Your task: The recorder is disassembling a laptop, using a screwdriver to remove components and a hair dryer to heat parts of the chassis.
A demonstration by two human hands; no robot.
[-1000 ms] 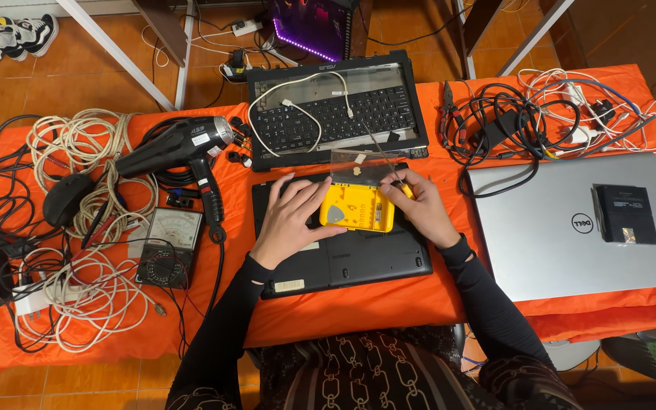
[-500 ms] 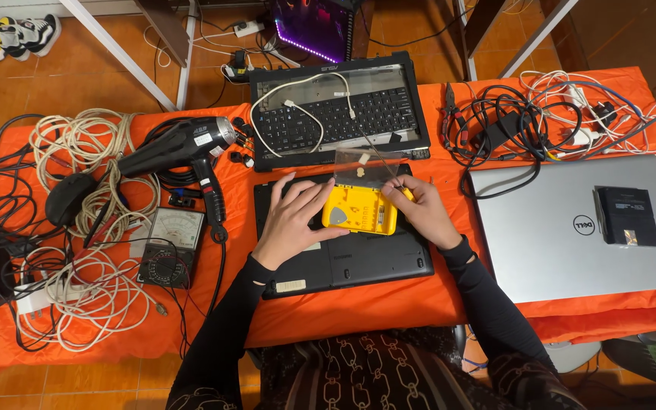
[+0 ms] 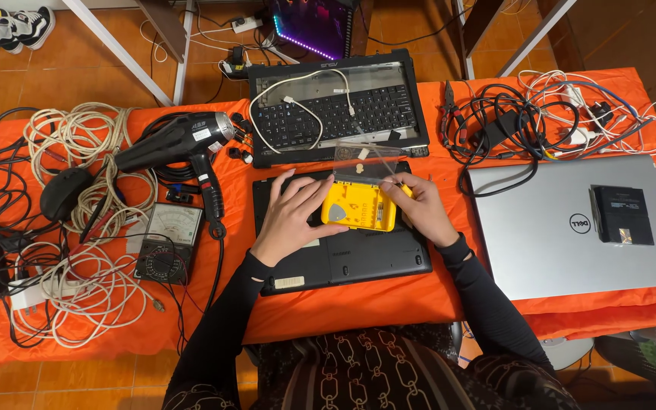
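Observation:
A yellow plastic case point(image 3: 358, 205) with a clear hinged lid point(image 3: 362, 158) standing open lies on an upturned black laptop point(image 3: 343, 254) in front of me. My left hand point(image 3: 294, 216) grips the case's left side, thumb near a grey tab. My right hand point(image 3: 417, 206) holds its right edge, fingers curled at the top corner. Behind the case lies a black laptop keyboard frame point(image 3: 335, 110) with a white cable across it.
A black hair dryer point(image 3: 172, 144), an analogue multimeter point(image 3: 167, 243), a black mouse and coiled white cables lie at the left on the orange cloth point(image 3: 343, 311). A silver laptop point(image 3: 571, 228) carrying a small black box, plus tangled cables and pliers, lies at the right.
The hands have shifted the yellow case slightly; its clear lid now stands open toward the keyboard frame. Everything else on the table is unmoved.

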